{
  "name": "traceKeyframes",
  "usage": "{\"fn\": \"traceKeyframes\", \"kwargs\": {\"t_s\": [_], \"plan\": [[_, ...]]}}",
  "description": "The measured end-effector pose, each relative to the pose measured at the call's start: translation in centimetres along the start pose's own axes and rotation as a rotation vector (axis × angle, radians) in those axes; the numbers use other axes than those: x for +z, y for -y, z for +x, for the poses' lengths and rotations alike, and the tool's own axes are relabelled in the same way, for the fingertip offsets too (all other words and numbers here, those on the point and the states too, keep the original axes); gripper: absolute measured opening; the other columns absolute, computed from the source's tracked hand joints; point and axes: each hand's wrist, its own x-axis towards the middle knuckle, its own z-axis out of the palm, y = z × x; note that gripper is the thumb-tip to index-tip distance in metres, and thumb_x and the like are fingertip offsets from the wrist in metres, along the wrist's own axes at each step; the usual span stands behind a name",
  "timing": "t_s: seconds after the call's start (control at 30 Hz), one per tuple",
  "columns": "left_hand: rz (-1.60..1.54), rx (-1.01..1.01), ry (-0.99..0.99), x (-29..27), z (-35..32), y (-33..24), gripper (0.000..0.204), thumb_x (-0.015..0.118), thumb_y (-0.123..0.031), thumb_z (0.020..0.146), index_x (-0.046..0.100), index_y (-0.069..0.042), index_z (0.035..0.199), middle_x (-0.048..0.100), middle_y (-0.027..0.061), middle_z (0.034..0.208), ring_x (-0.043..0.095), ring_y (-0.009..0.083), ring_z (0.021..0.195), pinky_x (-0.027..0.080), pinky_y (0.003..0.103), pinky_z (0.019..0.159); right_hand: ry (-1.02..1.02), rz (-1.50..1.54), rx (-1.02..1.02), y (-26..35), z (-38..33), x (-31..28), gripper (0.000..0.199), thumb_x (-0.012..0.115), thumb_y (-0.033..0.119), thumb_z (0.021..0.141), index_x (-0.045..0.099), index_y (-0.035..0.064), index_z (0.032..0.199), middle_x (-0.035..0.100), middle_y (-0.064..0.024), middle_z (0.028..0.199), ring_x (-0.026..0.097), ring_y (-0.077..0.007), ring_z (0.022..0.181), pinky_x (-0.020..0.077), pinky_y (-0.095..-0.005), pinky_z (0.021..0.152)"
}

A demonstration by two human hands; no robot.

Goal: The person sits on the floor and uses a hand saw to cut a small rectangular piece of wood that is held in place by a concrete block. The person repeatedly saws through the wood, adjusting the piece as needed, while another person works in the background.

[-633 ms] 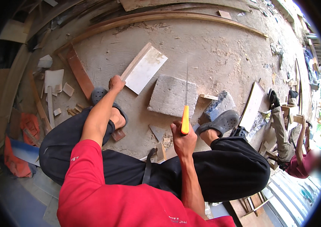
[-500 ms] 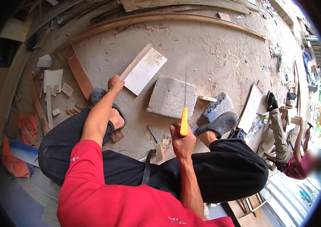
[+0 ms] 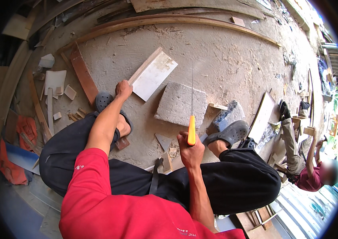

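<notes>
My left hand point(image 3: 124, 89) is closed on the near end of a white-faced wooden board point(image 3: 156, 75) with a brown edge, tilted above the ground. In my right hand point(image 3: 191, 149) is a handsaw point(image 3: 191, 130), gripped by its yellow-orange handle. Its thin blade points away from me, seen almost edge-on, and crosses in front of a rough grey concrete block point(image 3: 173, 104). The board and the saw are apart. Beyond the block's right side lies a small wood offcut point(image 3: 218, 106) beside a blue-grey broken chunk point(image 3: 232, 112).
A long curved timber point(image 3: 177, 20) spans the far ground. A reddish plank point(image 3: 84, 75) and several scraps lie at left, near an orange cloth point(image 3: 13, 167). On the right are a pale board point(image 3: 261, 113) and a co-worker point(image 3: 310, 175) holding a wood piece point(image 3: 309, 130).
My right hand and the saw have shifted slightly left. The board in my left hand has moved very little. The co-worker's hands have moved a little.
</notes>
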Motion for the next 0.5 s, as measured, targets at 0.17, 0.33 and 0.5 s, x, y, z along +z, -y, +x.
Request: {"fn": "traceKeyframes", "kwargs": {"t_s": [0.17, 0.33, 0.5], "plan": [[-0.007, -0.016, 0.002, -0.16, -0.34, 0.0, 0.029, 0.068, -0.021, 0.088, 0.068, 0.004, 0.103, 0.069, 0.0244, 0.106, 0.067, 0.0377, 0.1, 0.054, 0.045, 0.084, 0.019, 0.0, 0.013, 0.08, 0.0, 0.14, 0.023, 0.074, 0.021, 0.082, 0.068, 0.004, 0.096, 0.071, -0.0142, 0.083, 0.07, -0.0308, 0.075, 0.0534, -0.0373, 0.068], [-0.032, -0.006, -0.005, 0.14, -0.24, 0.27, 0.029, 0.068, -0.02, 0.088, 0.068, 0.004, 0.104, 0.069, 0.0247, 0.106, 0.067, 0.0382, 0.099, 0.054, 0.045, 0.084, 0.013, -0.012, -0.005, -0.18, 0.02, 0.16, 0.023, 0.074, 0.02, 0.082, 0.068, 0.004, 0.096, 0.071, -0.0142, 0.083, 0.07, -0.0308, 0.075, 0.0534, -0.0375, 0.068], [-0.036, -0.003, 0.0, 0.03, -0.26, 0.08, 0.03, 0.068, -0.021, 0.088, 0.068, 0.004, 0.104, 0.068, 0.0246, 0.106, 0.067, 0.0382, 0.099, 0.054, 0.045, 0.085, 0.009, -0.009, -0.007, -0.25, 0.0, 0.13, 0.023, 0.074, 0.02, 0.082, 0.068, 0.0039, 0.096, 0.071, -0.014, 0.083, 0.07, -0.0308, 0.074, 0.0534, -0.0375, 0.068]]}}
